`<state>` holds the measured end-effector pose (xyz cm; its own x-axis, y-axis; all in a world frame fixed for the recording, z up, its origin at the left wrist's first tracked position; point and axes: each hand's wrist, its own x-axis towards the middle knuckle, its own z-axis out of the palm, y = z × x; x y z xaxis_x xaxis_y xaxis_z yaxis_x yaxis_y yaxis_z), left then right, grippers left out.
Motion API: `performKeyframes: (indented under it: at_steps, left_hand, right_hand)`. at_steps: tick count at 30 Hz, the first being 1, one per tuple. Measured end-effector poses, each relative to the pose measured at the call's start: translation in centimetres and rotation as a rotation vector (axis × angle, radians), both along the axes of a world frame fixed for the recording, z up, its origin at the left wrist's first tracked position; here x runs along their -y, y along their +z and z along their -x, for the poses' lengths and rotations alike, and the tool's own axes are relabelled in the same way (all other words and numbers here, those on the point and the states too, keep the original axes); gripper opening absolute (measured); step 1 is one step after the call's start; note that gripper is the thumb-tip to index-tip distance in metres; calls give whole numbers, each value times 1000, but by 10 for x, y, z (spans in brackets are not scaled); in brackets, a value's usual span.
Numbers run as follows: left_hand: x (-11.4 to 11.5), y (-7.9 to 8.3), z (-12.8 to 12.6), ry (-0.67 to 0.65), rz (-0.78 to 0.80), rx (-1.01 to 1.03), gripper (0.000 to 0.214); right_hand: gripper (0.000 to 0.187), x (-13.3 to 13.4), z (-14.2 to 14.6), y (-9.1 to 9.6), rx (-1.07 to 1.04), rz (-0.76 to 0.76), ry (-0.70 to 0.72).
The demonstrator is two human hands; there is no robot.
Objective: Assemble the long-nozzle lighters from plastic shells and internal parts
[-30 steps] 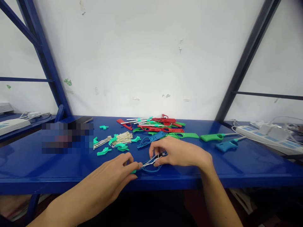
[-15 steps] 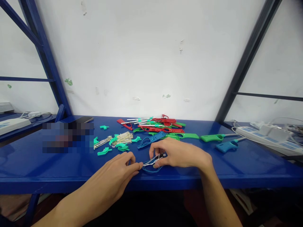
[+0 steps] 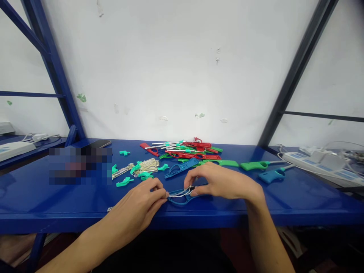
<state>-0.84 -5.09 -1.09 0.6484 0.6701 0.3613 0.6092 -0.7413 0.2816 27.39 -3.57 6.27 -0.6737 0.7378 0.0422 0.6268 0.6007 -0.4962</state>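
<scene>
A blue lighter shell half (image 3: 178,202) lies near the table's front edge, its loop-shaped opening between my hands. White wires (image 3: 179,195) run across it from hand to hand. My left hand (image 3: 148,200) is closed in a pinch at the shell's left end, where the wires meet the fingertips. My right hand (image 3: 217,182) pinches a small black part (image 3: 192,188) with wires on it, just over the shell. The rest of that part is hidden by the fingers. A small silvery tip (image 3: 110,209) shows beside my left forearm.
Another blue shell half (image 3: 182,167) lies behind my hands. Teal triggers (image 3: 124,182) and clear-looking parts (image 3: 149,165) sit left of it. Red and green shells with metal rods (image 3: 193,155) are heaped behind. A green lighter (image 3: 254,165) and a blue lighter (image 3: 271,175) lie right.
My right hand has shifted slightly right with the black part. More of the blue shell shows beneath the wires, and the silvery tip has appeared beside my left forearm.
</scene>
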Motion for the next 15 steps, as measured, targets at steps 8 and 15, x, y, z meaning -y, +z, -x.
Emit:
performKeyframes:
  at_steps: [8,15]
  left_hand:
    - [-3,-2,1,4,-13,14,27]
    - [-4,-1,0,-8,-17,1,27]
  right_hand:
    - [15,-3,-4,0,-10,12,-12]
    - [11,-7,-5,-2,-27,36,-9]
